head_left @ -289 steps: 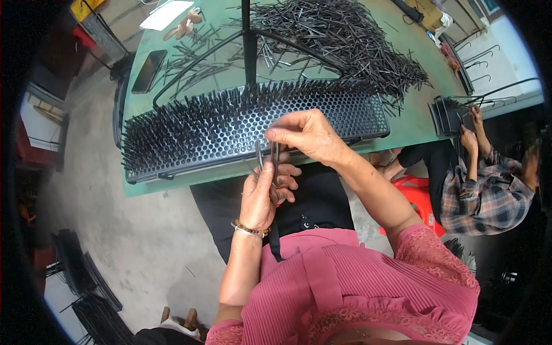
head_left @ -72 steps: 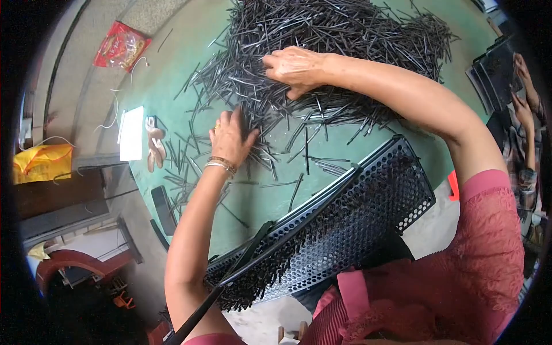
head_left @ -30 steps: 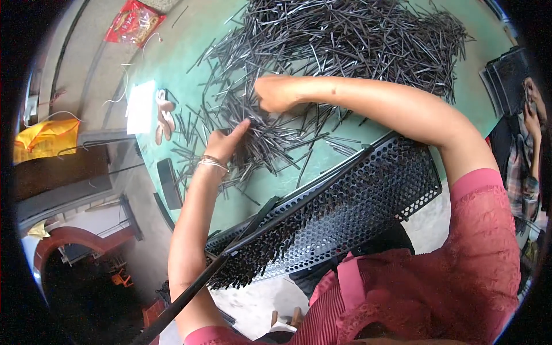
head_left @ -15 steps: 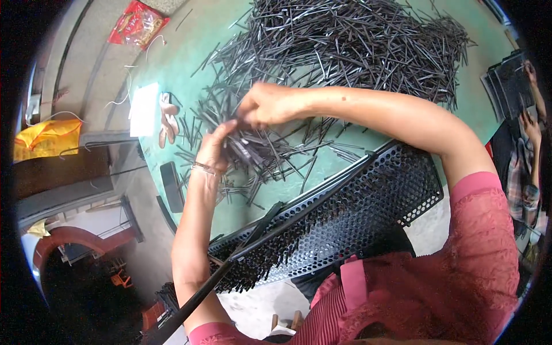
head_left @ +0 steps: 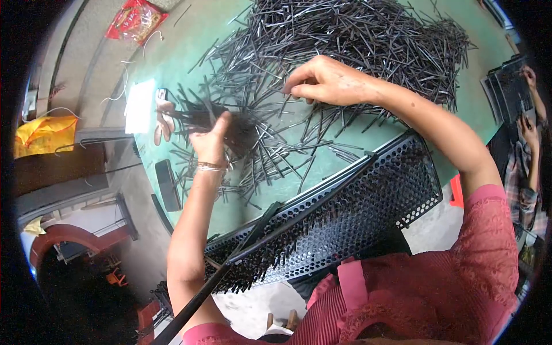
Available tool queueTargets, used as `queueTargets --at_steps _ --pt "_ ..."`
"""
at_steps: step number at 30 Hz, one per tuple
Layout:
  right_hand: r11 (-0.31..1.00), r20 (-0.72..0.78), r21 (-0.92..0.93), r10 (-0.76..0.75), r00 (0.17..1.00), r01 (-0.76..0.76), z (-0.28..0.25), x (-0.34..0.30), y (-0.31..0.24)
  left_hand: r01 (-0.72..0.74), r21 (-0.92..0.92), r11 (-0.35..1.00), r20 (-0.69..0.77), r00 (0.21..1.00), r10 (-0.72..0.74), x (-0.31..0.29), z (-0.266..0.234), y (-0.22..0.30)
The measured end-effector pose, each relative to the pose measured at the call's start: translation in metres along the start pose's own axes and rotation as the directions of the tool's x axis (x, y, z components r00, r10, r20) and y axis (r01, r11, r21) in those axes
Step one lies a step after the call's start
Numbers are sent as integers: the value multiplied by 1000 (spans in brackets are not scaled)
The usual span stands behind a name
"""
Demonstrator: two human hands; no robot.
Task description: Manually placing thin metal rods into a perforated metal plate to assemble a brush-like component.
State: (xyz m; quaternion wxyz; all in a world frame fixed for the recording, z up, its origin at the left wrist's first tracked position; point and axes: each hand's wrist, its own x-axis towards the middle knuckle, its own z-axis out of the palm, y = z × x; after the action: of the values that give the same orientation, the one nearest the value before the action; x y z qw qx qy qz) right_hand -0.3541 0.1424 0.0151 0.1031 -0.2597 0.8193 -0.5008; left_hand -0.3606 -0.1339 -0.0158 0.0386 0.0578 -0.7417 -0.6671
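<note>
While the left hand (head_left: 210, 144) has its fingers wrapped around a thick bundle (head_left: 198, 117) of slim, dark sticks, blurred and fanning unevenly at the ends, the right hand (head_left: 330, 83) hangs near a large tangled pile (head_left: 356, 40) of similar sticks, its fingers curved; whether they pinch one cannot be told. The bundle is above the left part of a green tabletop (head_left: 230, 215), beside loose scattered sticks (head_left: 277, 154), with a black perforated panel (head_left: 368, 201) nearer the body.
</note>
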Motion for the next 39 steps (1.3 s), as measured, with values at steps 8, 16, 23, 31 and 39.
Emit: queueTargets --at_steps 8,16,23,31,39 --pt "986 -20 134 103 995 -99 -1 -20 1 595 -444 670 313 804 -507 26 -40 -31" --pt "959 -84 244 168 982 -143 -7 -30 -8 -32 -45 999 -44 999 30 31 -29 17" --pt "955 -90 267 160 983 -130 -5 -38 -9 -104 28 994 -4 995 104 11 -12 -24" --pt "947 -96 279 192 977 -159 3 -40 -8 -169 89 982 104 982 160 8 -6 -30" --pt "949 -157 275 200 967 -152 -19 -43 -27 418 -580 699 204 906 -372 51 -64 -3"
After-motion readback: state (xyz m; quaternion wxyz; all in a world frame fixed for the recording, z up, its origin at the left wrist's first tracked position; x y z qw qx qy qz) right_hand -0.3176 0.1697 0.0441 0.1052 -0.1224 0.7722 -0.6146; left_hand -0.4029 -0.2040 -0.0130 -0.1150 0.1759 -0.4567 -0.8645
